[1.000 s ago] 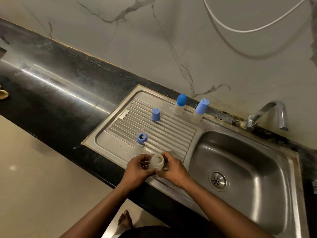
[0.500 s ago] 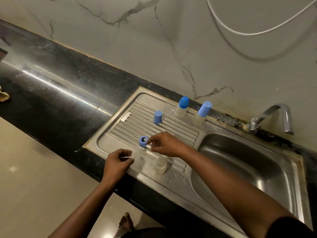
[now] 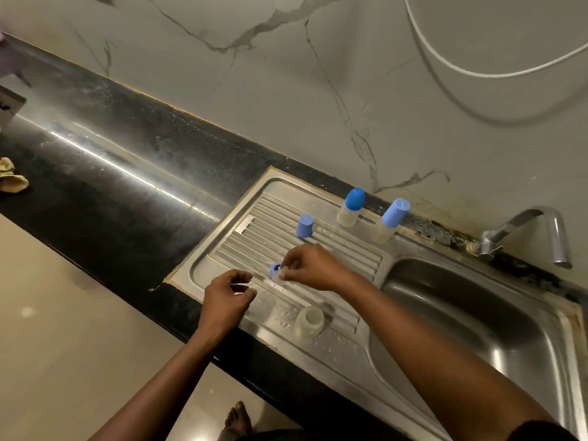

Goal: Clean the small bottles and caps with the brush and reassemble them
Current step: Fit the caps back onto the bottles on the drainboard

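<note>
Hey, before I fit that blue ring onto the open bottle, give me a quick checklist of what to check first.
1. Open bottle upright on the drainboard, mouth uncovered: ok.
2. Right hand has a pinch on the blue ring: ok.
3. Left hand free to steady the bottle: cannot tell; its fingers are curled, perhaps round something thin and pale.
4. Loose blue cap standing on the ridges, ready for after: ok.
5. Nothing lying between ring and bottle: ok.
6. Bottle and ring clean inside: cannot tell.
</note>
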`<act>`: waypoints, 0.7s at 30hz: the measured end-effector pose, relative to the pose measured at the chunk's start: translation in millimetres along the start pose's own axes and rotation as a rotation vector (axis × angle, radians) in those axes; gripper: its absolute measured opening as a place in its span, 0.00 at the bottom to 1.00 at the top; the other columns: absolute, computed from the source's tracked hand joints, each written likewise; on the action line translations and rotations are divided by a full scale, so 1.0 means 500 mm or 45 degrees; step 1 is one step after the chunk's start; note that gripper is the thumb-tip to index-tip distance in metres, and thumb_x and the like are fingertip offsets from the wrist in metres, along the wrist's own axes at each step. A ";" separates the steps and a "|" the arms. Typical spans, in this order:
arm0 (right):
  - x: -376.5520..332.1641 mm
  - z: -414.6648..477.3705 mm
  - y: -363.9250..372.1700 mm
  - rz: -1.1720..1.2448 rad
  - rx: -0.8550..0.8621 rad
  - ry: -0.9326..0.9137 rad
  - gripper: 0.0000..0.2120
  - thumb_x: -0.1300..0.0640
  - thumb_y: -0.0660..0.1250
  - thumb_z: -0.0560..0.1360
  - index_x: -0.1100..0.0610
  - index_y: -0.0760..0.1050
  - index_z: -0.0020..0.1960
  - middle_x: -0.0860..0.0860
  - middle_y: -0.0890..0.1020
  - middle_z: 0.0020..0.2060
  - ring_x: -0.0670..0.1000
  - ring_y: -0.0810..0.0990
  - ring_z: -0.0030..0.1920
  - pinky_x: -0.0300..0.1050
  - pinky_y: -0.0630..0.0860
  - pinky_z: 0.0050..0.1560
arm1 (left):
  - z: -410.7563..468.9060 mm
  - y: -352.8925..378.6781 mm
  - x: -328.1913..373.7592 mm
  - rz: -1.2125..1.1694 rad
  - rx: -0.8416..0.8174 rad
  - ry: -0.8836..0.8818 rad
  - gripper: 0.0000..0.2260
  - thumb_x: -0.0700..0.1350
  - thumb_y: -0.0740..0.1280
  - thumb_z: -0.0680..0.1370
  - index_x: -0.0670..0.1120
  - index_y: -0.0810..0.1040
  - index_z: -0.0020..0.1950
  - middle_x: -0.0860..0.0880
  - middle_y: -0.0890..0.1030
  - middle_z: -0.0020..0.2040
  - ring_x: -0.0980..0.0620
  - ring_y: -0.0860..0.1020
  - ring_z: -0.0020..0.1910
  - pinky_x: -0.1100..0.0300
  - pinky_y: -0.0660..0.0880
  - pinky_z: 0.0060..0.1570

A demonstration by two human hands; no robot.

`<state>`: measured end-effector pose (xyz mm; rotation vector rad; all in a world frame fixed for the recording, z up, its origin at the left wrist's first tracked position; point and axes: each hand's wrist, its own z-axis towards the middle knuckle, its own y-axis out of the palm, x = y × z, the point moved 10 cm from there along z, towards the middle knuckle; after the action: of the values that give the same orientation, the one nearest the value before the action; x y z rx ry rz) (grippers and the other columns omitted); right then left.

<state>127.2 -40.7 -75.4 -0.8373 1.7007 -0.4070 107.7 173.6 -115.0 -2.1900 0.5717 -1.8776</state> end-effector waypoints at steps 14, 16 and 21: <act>0.129 -0.142 -0.077 1.094 0.186 0.292 0.10 0.63 0.75 0.76 0.64 0.80 0.55 0.62 0.86 0.49 0.63 0.87 0.52 0.49 0.85 0.49 | 0.091 0.154 0.057 0.436 -0.127 0.183 0.26 0.47 0.79 0.74 0.50 0.78 0.71 0.50 0.78 0.63 0.50 0.76 0.59 0.56 0.71 0.55; 0.134 -0.154 -0.070 1.144 0.189 0.291 0.12 0.63 0.75 0.76 0.66 0.79 0.58 0.65 0.85 0.51 0.63 0.87 0.53 0.50 0.84 0.51 | 0.094 0.157 0.055 0.459 -0.124 0.172 0.20 0.47 0.77 0.76 0.51 0.81 0.67 0.50 0.79 0.58 0.48 0.77 0.57 0.54 0.73 0.52; 0.134 -0.175 -0.067 1.241 0.209 0.277 0.11 0.60 0.74 0.78 0.61 0.81 0.59 0.62 0.85 0.57 0.56 0.85 0.52 0.49 0.80 0.54 | 0.084 0.151 0.086 0.276 -0.101 0.166 0.14 0.49 0.79 0.75 0.52 0.84 0.60 0.53 0.83 0.53 0.53 0.82 0.49 0.53 0.79 0.49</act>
<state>48.3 -124.6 -73.6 0.2116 2.0168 0.0446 141.7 83.3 -113.0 -1.9690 0.8834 -1.9203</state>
